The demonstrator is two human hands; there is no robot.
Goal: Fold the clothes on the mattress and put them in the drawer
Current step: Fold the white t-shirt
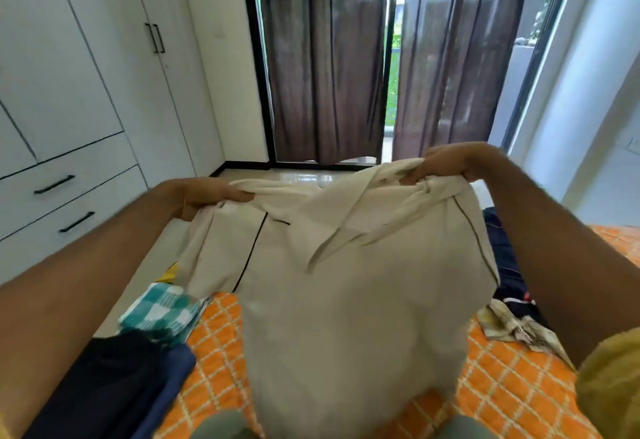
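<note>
Left hand (pixel 211 196): grips the cream shirt (pixel 339 265) at 10 o'clock edge.
Right hand (pixel 446 164): grips its 1 o'clock edge.
Shirt: hangs above the orange mattress (pixel 512 376) — drawers (pixel 65 203) at 9 o'clock.

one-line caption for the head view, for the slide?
Both hands, left hand and right hand, hold a cream shirt up over the orange mattress.

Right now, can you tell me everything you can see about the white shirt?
The shirt is cream-white, soft-looking cloth with thin dark piping lines and a floppy collar. It is not folded yet. It hangs in the air, spread wide and wrinkled near the top, over the orange mattress. The left hand grips one top corner and the right hand grips the other. Its bottom part drops out of view toward the person's lap.
</note>
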